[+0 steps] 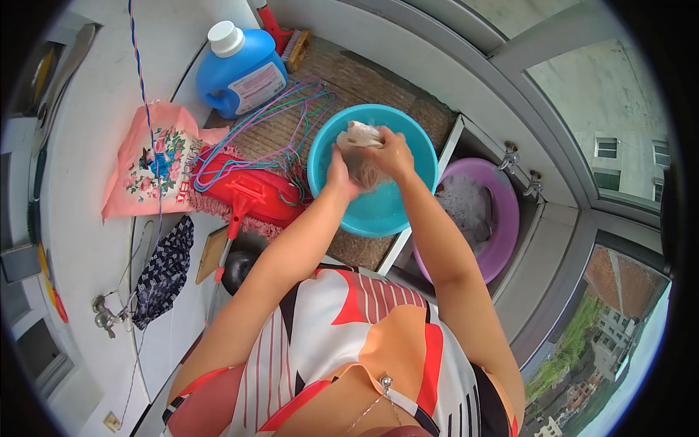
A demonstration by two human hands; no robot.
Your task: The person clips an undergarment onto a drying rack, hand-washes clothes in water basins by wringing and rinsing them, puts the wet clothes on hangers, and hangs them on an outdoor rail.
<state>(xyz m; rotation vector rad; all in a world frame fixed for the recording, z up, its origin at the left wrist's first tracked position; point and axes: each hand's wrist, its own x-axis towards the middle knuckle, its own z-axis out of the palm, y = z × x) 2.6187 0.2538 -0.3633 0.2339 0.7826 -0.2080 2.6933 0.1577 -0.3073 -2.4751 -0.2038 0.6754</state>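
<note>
Over a turquoise basin (317, 197) of water, both of my hands hold a wet cloth (360, 137), whitish at the top and beige-brown lower down. My right hand (394, 154) is closed on its upper right part. On the other side, my left hand (341, 176) grips the lower left of the cloth, with its fingers partly hidden behind the fabric. The basin stands on a brown ribbed counter. Cloudy bluish water shows beneath my hands.
To the right, a purple basin (507, 218) with suds and dark cloth sits in a sink below two taps (511, 156). Leftward are wire hangers (291, 109), a red mop head (251, 197), a blue detergent jug (244, 73), a pink floral bag (149, 164) and a brush (296, 51).
</note>
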